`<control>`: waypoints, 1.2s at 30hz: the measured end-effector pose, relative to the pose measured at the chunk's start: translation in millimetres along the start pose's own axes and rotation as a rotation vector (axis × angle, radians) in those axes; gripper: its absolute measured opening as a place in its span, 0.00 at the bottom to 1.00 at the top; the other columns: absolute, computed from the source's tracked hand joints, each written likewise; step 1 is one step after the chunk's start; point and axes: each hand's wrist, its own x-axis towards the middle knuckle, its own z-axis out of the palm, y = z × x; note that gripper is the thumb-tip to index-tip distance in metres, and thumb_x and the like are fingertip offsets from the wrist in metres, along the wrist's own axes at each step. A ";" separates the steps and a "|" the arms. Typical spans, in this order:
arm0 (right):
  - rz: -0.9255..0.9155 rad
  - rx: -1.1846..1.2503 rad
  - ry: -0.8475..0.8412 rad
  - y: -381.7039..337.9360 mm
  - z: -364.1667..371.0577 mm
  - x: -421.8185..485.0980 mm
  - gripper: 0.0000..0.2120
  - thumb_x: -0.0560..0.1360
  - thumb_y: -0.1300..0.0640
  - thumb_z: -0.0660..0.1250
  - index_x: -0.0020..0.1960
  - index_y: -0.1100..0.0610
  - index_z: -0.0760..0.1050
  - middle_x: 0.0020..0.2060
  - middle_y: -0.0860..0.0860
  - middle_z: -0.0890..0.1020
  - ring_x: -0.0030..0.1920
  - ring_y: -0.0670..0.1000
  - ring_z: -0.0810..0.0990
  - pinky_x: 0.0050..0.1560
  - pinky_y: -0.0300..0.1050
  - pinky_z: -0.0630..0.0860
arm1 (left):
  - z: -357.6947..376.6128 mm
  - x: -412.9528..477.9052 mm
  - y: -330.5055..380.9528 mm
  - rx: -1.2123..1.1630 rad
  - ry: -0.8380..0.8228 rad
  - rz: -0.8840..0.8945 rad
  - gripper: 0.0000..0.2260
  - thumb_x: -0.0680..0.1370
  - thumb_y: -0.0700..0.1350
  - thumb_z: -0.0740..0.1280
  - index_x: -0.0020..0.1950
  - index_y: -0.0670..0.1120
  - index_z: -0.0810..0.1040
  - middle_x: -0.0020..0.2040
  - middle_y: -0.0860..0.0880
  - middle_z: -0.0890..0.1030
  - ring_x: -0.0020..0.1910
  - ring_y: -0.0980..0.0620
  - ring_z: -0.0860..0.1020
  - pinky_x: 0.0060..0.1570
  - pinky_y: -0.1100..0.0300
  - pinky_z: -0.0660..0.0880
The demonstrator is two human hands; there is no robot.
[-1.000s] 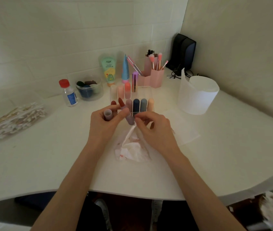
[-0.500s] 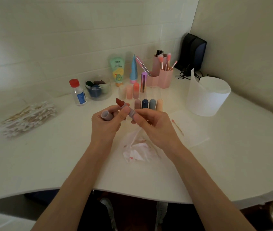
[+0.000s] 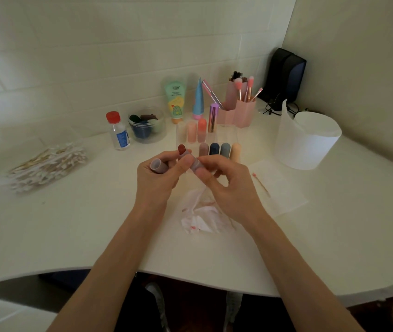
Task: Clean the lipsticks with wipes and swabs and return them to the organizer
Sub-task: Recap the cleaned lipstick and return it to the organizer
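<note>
Since a second ago the stained wipe (image 3: 200,218) has left the lipstick and now lies crumpled on the counter (image 3: 70,231) beneath the hands. The hands have drawn closer together.

Head view, sole view. The left hand (image 3: 157,180) is curled round the lipstick (image 3: 181,149), whose red bullet stands exposed above the fingertips. The same hand holds the mauve cap (image 3: 156,165) between its fingers. The right hand (image 3: 229,188) pinches the lower end of the tube between thumb and fingertips. The lipstick is held off the counter, just in front of the clear organizer (image 3: 221,137), where seven capped lipsticks stand in two rows. The left hand hides the front row's left end. A used swab (image 3: 261,184) lies on a flat wipe sheet (image 3: 284,190) to the right.

Assessment: the bullet appears due to be wound down and capped.

Risks noted:
- Fitting the cap before the bullet is fully retracted would crush or snap it.
- The bullet sits touching or just beside the left fingertips, so any slip would smear colour onto fingers and the cleaned casing.
- One hand carries two items, so the cap could drop and roll off the counter.
</note>
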 end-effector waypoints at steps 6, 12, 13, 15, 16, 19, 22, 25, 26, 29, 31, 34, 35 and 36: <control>-0.048 -0.053 0.127 -0.5 7.0 -4.1 0.14 0.71 0.55 0.80 0.53 0.50 0.78 0.47 0.47 0.81 0.48 0.48 0.78 0.51 0.31 0.71 | 1.1 0.2 -1.5 0.019 -0.003 0.020 0.17 0.64 0.55 0.80 0.42 0.43 0.83 0.33 0.39 0.72 0.27 0.55 0.68 0.30 0.66 0.67; -0.106 -0.095 0.190 -4.2 7.1 -7.3 0.13 0.72 0.55 0.79 0.53 0.55 0.79 0.45 0.43 0.80 0.46 0.48 0.76 0.50 0.32 0.71 | 1.9 -2.7 0.4 0.042 -0.027 0.052 0.16 0.68 0.49 0.76 0.51 0.41 0.83 0.30 0.52 0.74 0.28 0.59 0.72 0.33 0.70 0.71; -0.113 -0.100 0.217 -3.9 6.5 -6.5 0.13 0.73 0.55 0.79 0.54 0.55 0.79 0.45 0.43 0.80 0.46 0.47 0.76 0.50 0.32 0.71 | 1.6 -3.4 -0.8 0.092 -0.045 0.060 0.17 0.71 0.48 0.75 0.57 0.44 0.82 0.31 0.56 0.75 0.30 0.59 0.73 0.35 0.69 0.73; -0.097 -0.080 0.268 -3.1 2.6 -4.3 0.11 0.76 0.57 0.77 0.55 0.55 0.79 0.47 0.42 0.81 0.47 0.47 0.79 0.50 0.36 0.74 | 2.6 -3.3 -2.6 0.157 -0.078 0.037 0.18 0.77 0.47 0.72 0.67 0.51 0.76 0.38 0.54 0.77 0.35 0.57 0.75 0.38 0.66 0.75; -0.085 -0.063 0.288 -2.6 -0.3 -3.8 0.10 0.77 0.58 0.75 0.56 0.55 0.78 0.48 0.43 0.82 0.48 0.48 0.80 0.50 0.40 0.76 | 4.5 -2.7 -2.5 0.114 -0.101 -0.009 0.17 0.81 0.47 0.68 0.70 0.52 0.73 0.42 0.49 0.76 0.37 0.56 0.75 0.38 0.63 0.74; -0.067 -0.026 0.333 -1.4 -9.1 -5.5 0.08 0.81 0.60 0.69 0.60 0.53 0.76 0.50 0.44 0.84 0.49 0.48 0.83 0.49 0.36 0.76 | 6.4 -0.1 -0.8 -0.029 -0.144 -0.089 0.15 0.87 0.45 0.57 0.73 0.46 0.70 0.48 0.43 0.70 0.36 0.55 0.71 0.37 0.59 0.66; -0.066 -0.046 0.357 0.3 -14.5 -7.2 0.10 0.80 0.61 0.70 0.60 0.52 0.77 0.50 0.42 0.84 0.47 0.48 0.83 0.48 0.34 0.76 | 4.0 -3.4 -2.3 0.117 -0.208 0.074 0.16 0.87 0.44 0.56 0.74 0.45 0.71 0.45 0.45 0.72 0.36 0.49 0.69 0.36 0.59 0.66; -0.107 -0.130 0.374 4.2 -16.2 -7.0 0.13 0.78 0.63 0.72 0.60 0.54 0.79 0.53 0.45 0.84 0.49 0.48 0.83 0.50 0.39 0.79 | 4.0 -5.5 -0.8 0.157 -0.163 0.084 0.13 0.84 0.44 0.63 0.67 0.41 0.74 0.43 0.48 0.82 0.33 0.50 0.72 0.33 0.63 0.70; -0.124 -0.154 0.382 5.6 -16.2 -7.0 0.13 0.77 0.63 0.73 0.61 0.54 0.80 0.53 0.46 0.84 0.49 0.47 0.83 0.49 0.39 0.79 | 4.2 -5.1 -0.3 0.146 -0.139 0.069 0.12 0.83 0.44 0.65 0.63 0.38 0.75 0.42 0.48 0.83 0.32 0.50 0.73 0.32 0.63 0.71; -0.175 -0.212 0.391 9.3 -16.2 -7.5 0.15 0.76 0.65 0.74 0.61 0.55 0.81 0.54 0.48 0.84 0.48 0.46 0.83 0.48 0.38 0.79 | 2.7 -4.3 -1.9 0.135 -0.128 0.080 0.11 0.82 0.42 0.65 0.58 0.34 0.75 0.40 0.44 0.84 0.31 0.49 0.73 0.31 0.64 0.71; -0.202 -0.245 0.383 11.2 -16.5 -7.4 0.15 0.75 0.66 0.74 0.61 0.56 0.81 0.54 0.49 0.83 0.49 0.47 0.82 0.48 0.39 0.79 | 2.6 -5.1 -1.5 0.122 -0.141 0.096 0.09 0.83 0.41 0.65 0.57 0.34 0.74 0.40 0.41 0.83 0.31 0.45 0.71 0.30 0.63 0.69; -0.233 -0.268 0.383 12.5 -16.3 -7.2 0.15 0.75 0.67 0.74 0.60 0.56 0.82 0.55 0.49 0.82 0.49 0.46 0.82 0.49 0.39 0.79 | 1.8 -5.5 -0.6 0.145 -0.162 0.136 0.08 0.82 0.41 0.65 0.57 0.37 0.76 0.40 0.41 0.82 0.31 0.45 0.70 0.29 0.61 0.68; -0.248 -0.279 0.381 12.9 -16.0 -7.3 0.15 0.75 0.67 0.74 0.59 0.57 0.83 0.55 0.50 0.82 0.49 0.46 0.82 0.50 0.39 0.79 | 1.5 -5.1 -1.2 0.163 -0.161 0.152 0.08 0.82 0.42 0.65 0.57 0.38 0.76 0.40 0.41 0.81 0.31 0.46 0.71 0.29 0.61 0.69; -0.260 -0.290 0.378 13.2 -15.3 -7.3 0.14 0.75 0.67 0.74 0.59 0.58 0.83 0.55 0.50 0.82 0.49 0.46 0.81 0.51 0.39 0.79 | 1.1 -4.7 -2.3 0.185 -0.154 0.170 0.08 0.82 0.43 0.66 0.57 0.39 0.77 0.40 0.41 0.81 0.31 0.48 0.72 0.31 0.61 0.70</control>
